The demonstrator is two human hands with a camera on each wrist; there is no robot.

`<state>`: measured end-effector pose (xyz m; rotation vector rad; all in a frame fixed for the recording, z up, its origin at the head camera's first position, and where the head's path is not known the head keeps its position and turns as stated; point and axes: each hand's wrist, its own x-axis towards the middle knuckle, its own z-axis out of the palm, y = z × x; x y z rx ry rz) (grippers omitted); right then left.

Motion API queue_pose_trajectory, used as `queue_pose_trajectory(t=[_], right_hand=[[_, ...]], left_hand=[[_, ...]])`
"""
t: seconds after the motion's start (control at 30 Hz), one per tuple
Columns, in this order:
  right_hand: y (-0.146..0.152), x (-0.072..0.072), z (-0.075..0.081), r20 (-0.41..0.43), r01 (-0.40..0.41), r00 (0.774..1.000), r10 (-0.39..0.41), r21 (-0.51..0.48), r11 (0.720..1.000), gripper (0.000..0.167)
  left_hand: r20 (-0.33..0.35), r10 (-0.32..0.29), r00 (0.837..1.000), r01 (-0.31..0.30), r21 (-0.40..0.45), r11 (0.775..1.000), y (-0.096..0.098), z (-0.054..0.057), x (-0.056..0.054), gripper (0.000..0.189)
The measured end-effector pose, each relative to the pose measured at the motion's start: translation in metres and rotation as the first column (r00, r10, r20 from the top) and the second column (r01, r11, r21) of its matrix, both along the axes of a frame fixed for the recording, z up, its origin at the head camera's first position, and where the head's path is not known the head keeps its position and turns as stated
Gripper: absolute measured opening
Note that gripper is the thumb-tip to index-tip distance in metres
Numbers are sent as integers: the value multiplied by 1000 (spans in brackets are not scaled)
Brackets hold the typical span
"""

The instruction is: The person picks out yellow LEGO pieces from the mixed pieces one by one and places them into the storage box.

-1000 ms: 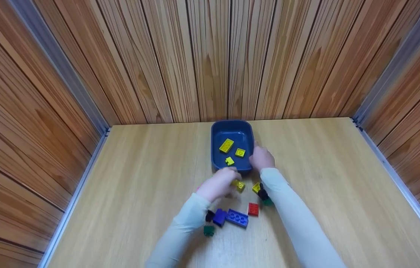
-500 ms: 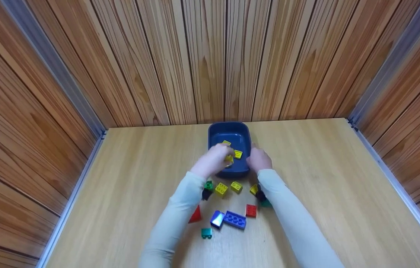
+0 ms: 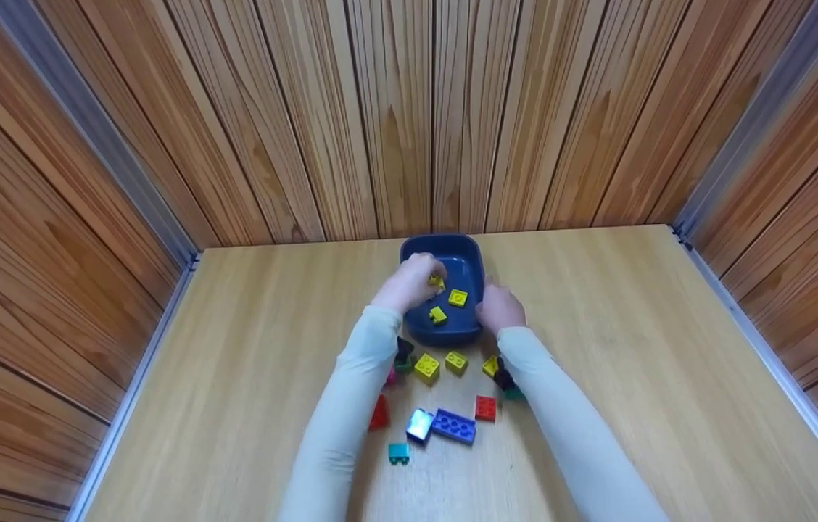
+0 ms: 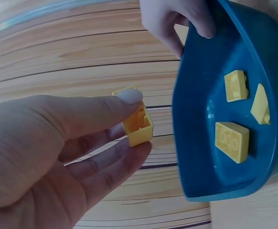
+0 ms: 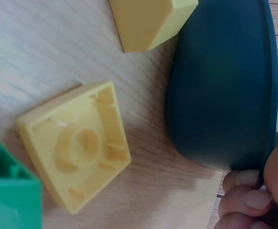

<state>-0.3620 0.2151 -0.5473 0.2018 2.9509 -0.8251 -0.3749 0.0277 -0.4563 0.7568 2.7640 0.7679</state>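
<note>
My left hand (image 3: 409, 283) is above the left side of a dark blue bin (image 3: 478, 319). In the left wrist view, thumb and fingers of this hand (image 4: 57, 148) pinch a yellow toy brick (image 4: 141, 126) just outside the bin's rim. Several yellow bricks lie inside the bin, among them a thick one (image 4: 231, 141) and a small square one (image 3: 458, 298). My right hand (image 3: 502, 309) grips the bin's right wall; the right wrist view has its fingers (image 5: 246, 200) curled at the rim, partly cut off by the frame edge.
In front of the bin, yellow bricks (image 3: 427, 368) lie on the wooden table (image 3: 271, 348). Nearer are blue (image 3: 453, 426), red (image 3: 485, 408) and teal (image 3: 398, 453) bricks. Black and green pieces are partly behind the sleeves. A plank-patterned wall (image 3: 409, 145) stands behind.
My left hand has moved from the loose bricks forward over the bin, then farther toward its back left. My right hand has stayed at the bin's right side.
</note>
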Motion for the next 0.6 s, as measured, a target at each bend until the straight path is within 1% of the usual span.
queue_pose_trajectory(t=[0.13, 0.23, 0.4, 0.6], right_hand=[[-1, -1, 0, -18, -8, 1000, 8, 27, 1000, 57], [-2, 0, 0, 6, 4, 1000, -4, 10, 1000, 58], [-4, 2, 0, 29, 24, 999, -23, -12, 1000, 58], [-2, 1, 3, 27, 36, 999, -35, -9, 999, 61]], left_hand=[[41, 44, 998, -45, 17, 999, 2, -6, -7, 24], [62, 77, 995, -78, 18, 997, 3, -13, -12, 24], [61, 117, 991, -118, 13, 993, 6, -21, -19, 24], [66, 154, 986, -156, 26, 987, 9, -25, -21, 24]])
